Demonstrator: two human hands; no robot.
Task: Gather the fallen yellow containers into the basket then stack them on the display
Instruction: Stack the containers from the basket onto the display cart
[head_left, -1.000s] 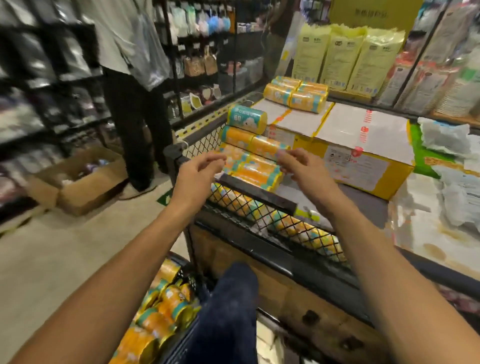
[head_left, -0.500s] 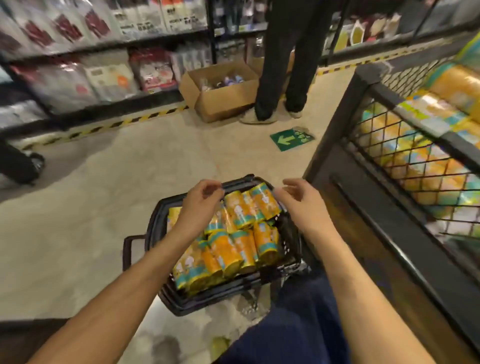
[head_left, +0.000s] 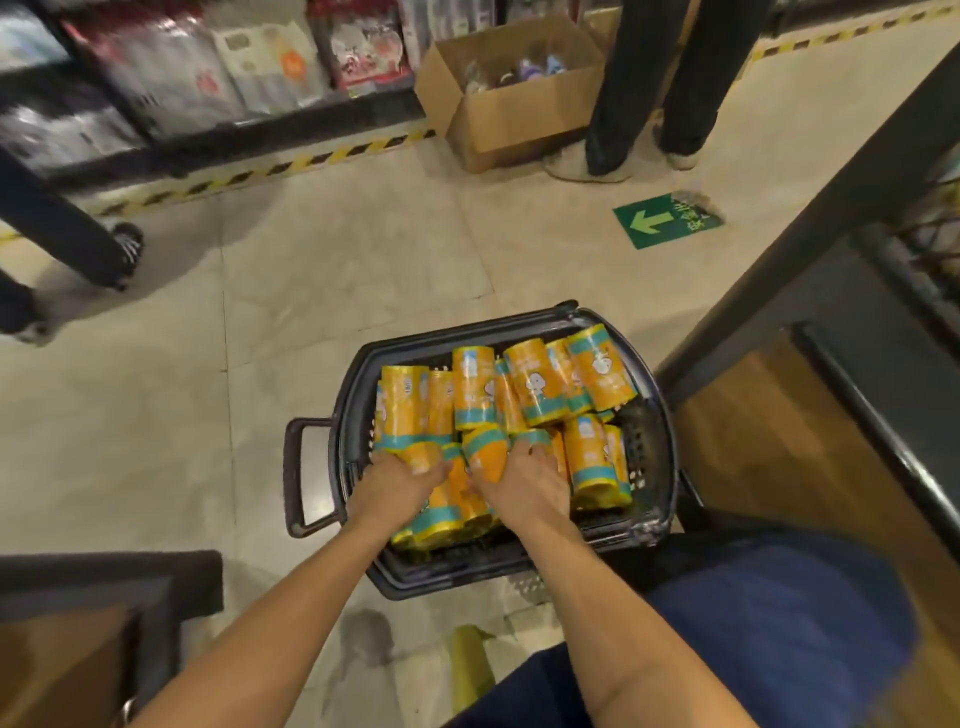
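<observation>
black basket (head_left: 661, 415) on floor, heaped with yellow containers (head_left: 535, 387) lying at mixed angles, teal bands showing. left hand (head_left: 397, 480) inside the basket's near left part, fingers curled round one of the yellow containers. right hand (head_left: 524, 483) just beside it, toward the basket's middle, fingers clamped over another. display (head_left: 753, 441) stands touching or just right of the basket. cardboard box (head_left: 509, 117) and green arrow sticker (head_left: 665, 219) well beyond the basket.
</observation>
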